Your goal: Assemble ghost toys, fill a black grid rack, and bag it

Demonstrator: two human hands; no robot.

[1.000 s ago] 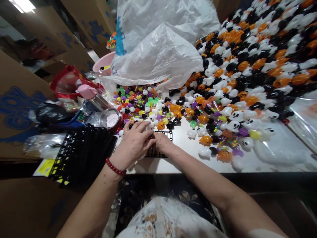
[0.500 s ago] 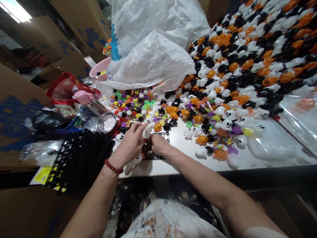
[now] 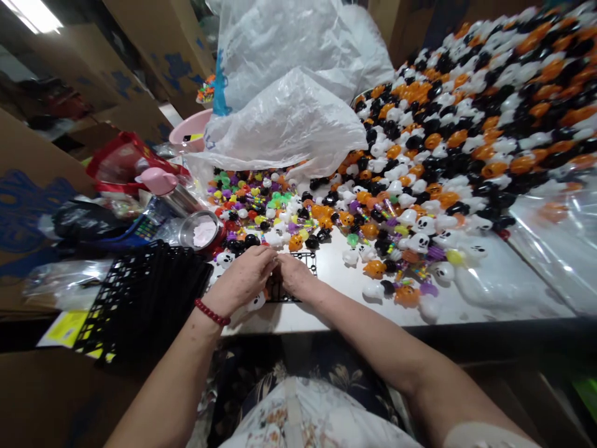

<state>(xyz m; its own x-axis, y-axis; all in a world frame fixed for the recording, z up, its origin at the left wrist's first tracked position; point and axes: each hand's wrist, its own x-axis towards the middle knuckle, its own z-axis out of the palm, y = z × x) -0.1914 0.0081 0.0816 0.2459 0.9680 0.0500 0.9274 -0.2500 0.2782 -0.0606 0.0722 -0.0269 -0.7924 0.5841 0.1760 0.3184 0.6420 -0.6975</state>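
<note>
My left hand, with a red bead bracelet at its wrist, is closed with its fingertips against my right hand. My right hand is closed too, and whatever the fingers pinch is hidden between the two hands. Beneath them a black plastic grid lies on the white table, partly covered by both hands. A white ghost-faced piece sits just under my left hand, and another ghost piece is beyond its knuckles. An orange pumpkin piece lies just past the fingers.
A big heap of orange, black and white pieces rises at the right. Black grids are stacked at the left, near a metal bowl and a pink-lidded flask. White plastic sheeting covers the back.
The white piece that showed at my left fingertips is now out of sight between the hands. My left fingers have lowered and drawn closer to my right hand. The view has shifted slightly.
</note>
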